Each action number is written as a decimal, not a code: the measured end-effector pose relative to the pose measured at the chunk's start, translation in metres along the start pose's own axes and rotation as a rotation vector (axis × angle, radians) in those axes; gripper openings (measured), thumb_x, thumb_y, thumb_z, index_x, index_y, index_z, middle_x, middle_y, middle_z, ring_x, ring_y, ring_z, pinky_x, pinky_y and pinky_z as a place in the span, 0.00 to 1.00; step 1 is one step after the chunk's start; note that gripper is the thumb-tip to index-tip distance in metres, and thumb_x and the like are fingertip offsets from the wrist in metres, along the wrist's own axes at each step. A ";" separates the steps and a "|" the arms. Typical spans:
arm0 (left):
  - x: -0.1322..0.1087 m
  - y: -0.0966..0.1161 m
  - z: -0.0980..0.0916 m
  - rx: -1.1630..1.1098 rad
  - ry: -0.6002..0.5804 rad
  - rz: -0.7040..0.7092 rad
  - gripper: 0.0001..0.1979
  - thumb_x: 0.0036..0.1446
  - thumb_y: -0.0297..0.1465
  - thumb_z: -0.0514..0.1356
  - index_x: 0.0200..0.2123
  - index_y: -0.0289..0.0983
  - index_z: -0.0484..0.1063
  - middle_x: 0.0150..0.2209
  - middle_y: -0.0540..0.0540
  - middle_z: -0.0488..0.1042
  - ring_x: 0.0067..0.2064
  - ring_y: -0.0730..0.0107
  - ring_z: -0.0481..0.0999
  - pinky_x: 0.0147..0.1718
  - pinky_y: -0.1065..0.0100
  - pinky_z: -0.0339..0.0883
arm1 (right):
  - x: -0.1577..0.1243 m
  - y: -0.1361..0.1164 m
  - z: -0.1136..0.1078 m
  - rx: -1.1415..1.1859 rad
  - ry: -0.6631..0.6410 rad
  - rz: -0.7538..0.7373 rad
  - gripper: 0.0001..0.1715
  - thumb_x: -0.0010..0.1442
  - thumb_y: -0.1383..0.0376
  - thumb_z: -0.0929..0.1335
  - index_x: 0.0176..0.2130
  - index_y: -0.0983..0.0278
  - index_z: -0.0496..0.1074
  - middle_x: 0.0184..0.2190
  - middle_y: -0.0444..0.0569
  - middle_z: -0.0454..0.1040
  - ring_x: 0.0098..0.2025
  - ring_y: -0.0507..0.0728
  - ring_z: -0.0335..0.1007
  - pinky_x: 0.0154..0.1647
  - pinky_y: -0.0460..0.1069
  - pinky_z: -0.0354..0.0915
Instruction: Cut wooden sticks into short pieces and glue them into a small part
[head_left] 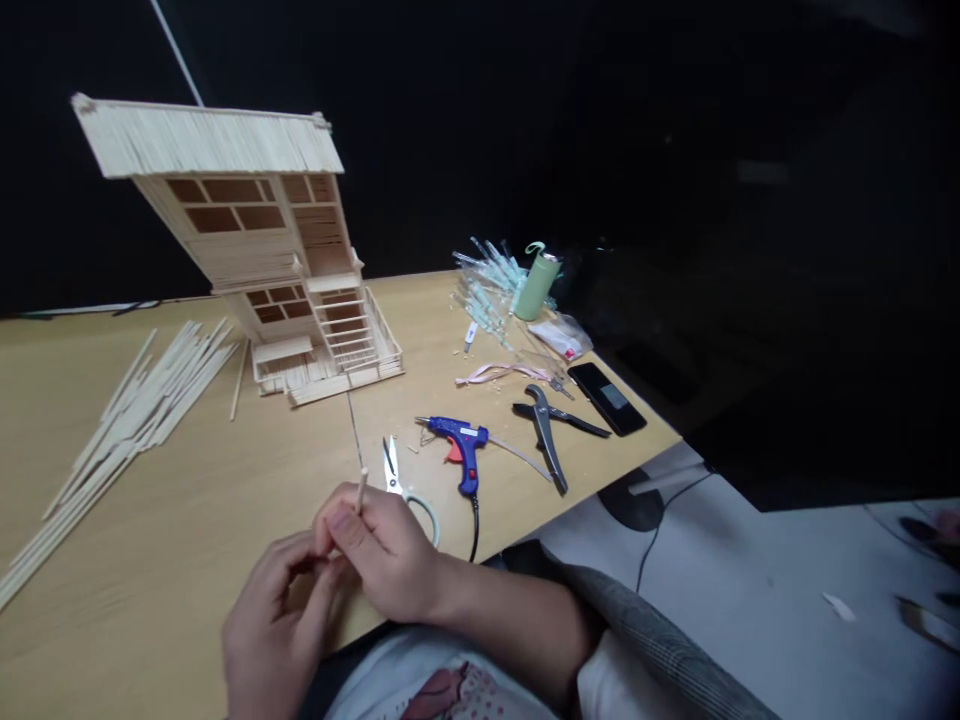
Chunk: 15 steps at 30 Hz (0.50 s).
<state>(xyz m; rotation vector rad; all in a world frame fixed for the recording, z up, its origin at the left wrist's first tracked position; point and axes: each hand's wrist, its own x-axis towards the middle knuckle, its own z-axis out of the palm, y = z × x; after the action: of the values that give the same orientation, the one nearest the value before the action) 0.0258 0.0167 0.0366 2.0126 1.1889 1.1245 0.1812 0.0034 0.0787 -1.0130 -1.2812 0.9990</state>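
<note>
My right hand (pixel 390 560) is closed around a short wooden stick (pixel 362 488), whose upper end sticks out above the thumb. My left hand (pixel 277 610) meets it from the left, its thumb and fingertips pinched together against the right fingers. What lies between the left fingertips is hidden. Scissors with light handles (pixel 425 510) lie just behind my right hand, blades partly apart. A blue hot glue gun (pixel 466 440) with a red trigger rests on its side to the right. Beyond them stands a model house (pixel 247 215) built of thin wooden sticks, with a sloped roof, stairs and a fence.
A pile of long wooden sticks (pixel 142 410) lies on the left of the table (pixel 187 560). At the right are pliers (pixel 549 440), a black phone (pixel 607 398), a pink ribbon (pixel 502 370), a green bottle (pixel 537 287) and glue sticks in plastic (pixel 487 285).
</note>
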 end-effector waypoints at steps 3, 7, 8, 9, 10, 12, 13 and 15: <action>-0.001 0.000 0.005 0.019 -0.107 0.020 0.07 0.58 0.36 0.63 0.32 0.40 0.79 0.29 0.48 0.81 0.29 0.68 0.79 0.30 0.73 0.73 | -0.007 -0.002 0.000 -0.022 -0.021 -0.007 0.31 0.73 0.42 0.56 0.32 0.60 0.66 0.30 0.47 0.70 0.34 0.53 0.71 0.38 0.48 0.70; 0.002 -0.002 0.007 0.026 -0.087 -0.002 0.09 0.59 0.37 0.63 0.31 0.41 0.81 0.29 0.49 0.83 0.30 0.67 0.81 0.34 0.71 0.75 | -0.009 -0.006 -0.017 -0.138 -0.047 -0.055 0.23 0.74 0.49 0.60 0.47 0.63 0.72 0.45 0.53 0.78 0.48 0.56 0.76 0.52 0.50 0.71; 0.004 -0.005 0.004 0.038 -0.069 -0.013 0.09 0.59 0.39 0.64 0.33 0.41 0.82 0.33 0.48 0.84 0.33 0.64 0.83 0.37 0.69 0.76 | -0.008 -0.006 -0.029 -0.211 -0.027 -0.062 0.22 0.72 0.51 0.63 0.55 0.64 0.70 0.53 0.56 0.77 0.55 0.58 0.74 0.58 0.53 0.69; 0.007 -0.009 0.000 0.059 -0.056 -0.040 0.10 0.59 0.41 0.65 0.35 0.42 0.83 0.36 0.48 0.85 0.37 0.62 0.84 0.41 0.67 0.77 | -0.008 -0.005 -0.045 -0.314 0.020 -0.053 0.27 0.70 0.53 0.67 0.61 0.64 0.67 0.59 0.59 0.73 0.61 0.60 0.70 0.64 0.55 0.65; 0.009 -0.014 -0.005 0.093 -0.028 -0.097 0.11 0.59 0.43 0.65 0.36 0.42 0.83 0.38 0.47 0.86 0.40 0.60 0.85 0.43 0.66 0.77 | -0.007 -0.004 -0.064 -0.422 0.103 -0.023 0.29 0.69 0.55 0.67 0.64 0.64 0.65 0.63 0.60 0.71 0.66 0.61 0.65 0.68 0.58 0.61; 0.013 -0.026 -0.017 0.175 0.015 -0.219 0.15 0.59 0.46 0.64 0.39 0.42 0.83 0.41 0.47 0.86 0.44 0.57 0.85 0.47 0.63 0.77 | -0.011 0.000 -0.109 -0.674 0.283 0.055 0.31 0.69 0.57 0.66 0.66 0.65 0.64 0.65 0.63 0.68 0.69 0.64 0.61 0.71 0.62 0.55; 0.014 -0.032 -0.023 0.207 0.044 -0.260 0.16 0.59 0.47 0.64 0.40 0.42 0.83 0.42 0.46 0.86 0.45 0.56 0.85 0.48 0.61 0.77 | -0.015 0.002 -0.132 -0.826 0.369 0.117 0.32 0.69 0.58 0.66 0.67 0.67 0.63 0.67 0.65 0.65 0.71 0.66 0.58 0.73 0.64 0.52; 0.013 -0.043 -0.032 0.230 0.030 -0.318 0.18 0.58 0.48 0.64 0.41 0.43 0.83 0.43 0.46 0.86 0.48 0.54 0.84 0.51 0.60 0.76 | -0.027 0.006 -0.175 -1.140 0.476 0.341 0.38 0.68 0.57 0.67 0.69 0.73 0.59 0.70 0.72 0.58 0.75 0.72 0.48 0.73 0.67 0.46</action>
<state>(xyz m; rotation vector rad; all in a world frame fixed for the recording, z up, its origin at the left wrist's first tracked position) -0.0170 0.0494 0.0241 1.8821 1.6502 0.8959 0.3548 -0.0266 0.0611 -2.2322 -1.2537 0.1248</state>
